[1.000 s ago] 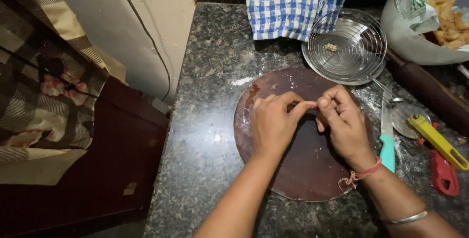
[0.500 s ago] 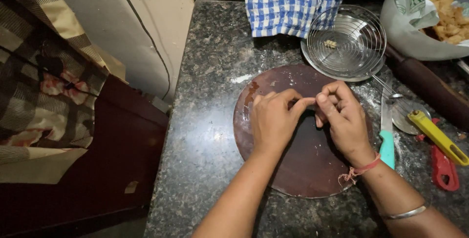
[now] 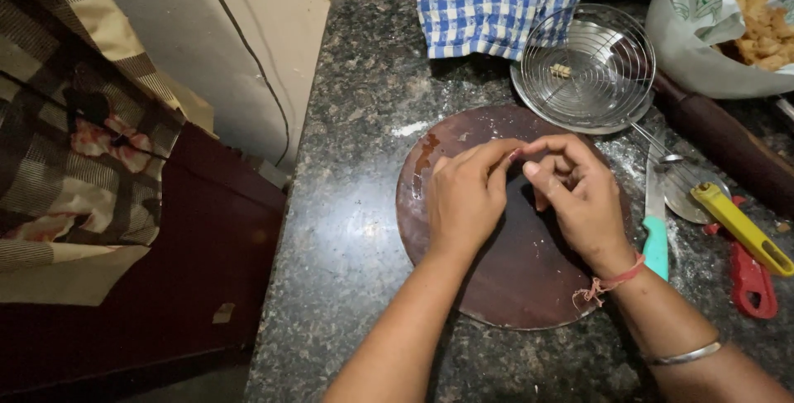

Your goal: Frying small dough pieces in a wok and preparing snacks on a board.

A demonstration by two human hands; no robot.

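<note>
Hands meet over a round, dark brown wooden board [image 3: 513, 279] that lies on the speckled grey granite counter [image 3: 356, 205], near its middle. The left hand [image 3: 465, 196] is curled, knuckles up, with its fingertips drawn together at the board's far half. The right hand [image 3: 579, 196] faces it, thumb and forefinger pinched, and the two sets of fingertips touch. Whatever they pinch is hidden between the fingers, so I cannot tell what is held; only a small reddish fleck shows at the meeting point. The right wrist wears a red thread [image 3: 608, 283] and, further up the arm, a thin silver bangle [image 3: 682, 355].

Just beyond the board, toward the counter's far edge, sits a round steel wire skimmer [image 3: 591, 60] resting on a steel plate, with a small pale scrap in its mesh. A blue and white checked cloth [image 3: 496, 2] hangs over the far edge beside it. To the right of the board lies a knife with a turquoise handle [image 3: 656, 242], blade pointing away. Further right are a yellow-handled tool [image 3: 740, 225] and a red-handled tool [image 3: 753, 283], close together near the right edge. A dark wooden rolling pin [image 3: 728, 143] lies slantwise toward the far right corner, below a white plastic bag of fried snacks [image 3: 719, 23].
</note>
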